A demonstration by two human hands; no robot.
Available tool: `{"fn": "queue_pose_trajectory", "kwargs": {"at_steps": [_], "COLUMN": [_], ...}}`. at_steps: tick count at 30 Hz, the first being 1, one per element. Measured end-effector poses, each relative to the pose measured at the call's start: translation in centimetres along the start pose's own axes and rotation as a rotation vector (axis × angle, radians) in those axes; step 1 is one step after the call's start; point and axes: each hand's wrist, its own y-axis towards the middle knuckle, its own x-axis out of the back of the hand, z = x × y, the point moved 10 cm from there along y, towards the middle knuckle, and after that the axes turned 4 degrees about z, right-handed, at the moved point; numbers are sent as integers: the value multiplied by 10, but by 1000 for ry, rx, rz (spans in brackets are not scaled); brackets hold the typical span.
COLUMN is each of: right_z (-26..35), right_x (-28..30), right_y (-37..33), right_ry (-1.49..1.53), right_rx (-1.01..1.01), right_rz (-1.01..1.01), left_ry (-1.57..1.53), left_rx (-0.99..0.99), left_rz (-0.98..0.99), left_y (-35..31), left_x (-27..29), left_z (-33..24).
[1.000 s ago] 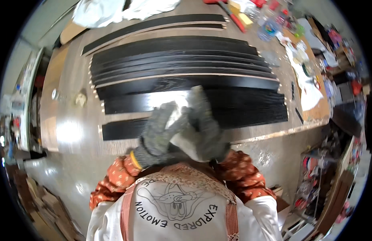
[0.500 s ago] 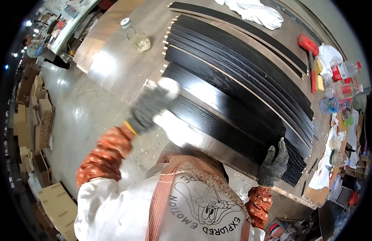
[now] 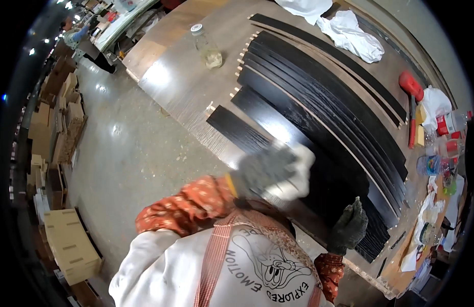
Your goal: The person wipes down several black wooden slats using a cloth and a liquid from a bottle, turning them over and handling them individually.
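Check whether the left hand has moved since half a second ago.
Yes. The left hand went right, away from the jar, from the left end of the front black board toward its middle.

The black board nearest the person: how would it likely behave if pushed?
The black board is probably stiff, its visible grain suggesting wood. Lying flat on the table, it would likely slide rather than tip. Its faint sheen may mean a somewhat slick surface.

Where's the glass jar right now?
In the head view, the glass jar is on the table, near the top, left of centre, left of the pale pegs on the black boards and above the left hand.
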Motion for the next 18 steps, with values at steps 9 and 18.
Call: {"fn": "queue_pose_trajectory", "kwargs": {"at_steps": [9, 18], "right_z": [44, 47], "right_x": [-7, -9], "right_y": [-18, -13], "right_ry": [-92, -166], "right_rx": [509, 652], "right_rz": [181, 475], "left_ry": [-370, -348], "left_rx": [1389, 1437], "left_rz": [-568, -1037], "left_y": [-260, -262], "left_x": [46, 75], "left_z": [290, 213]}}
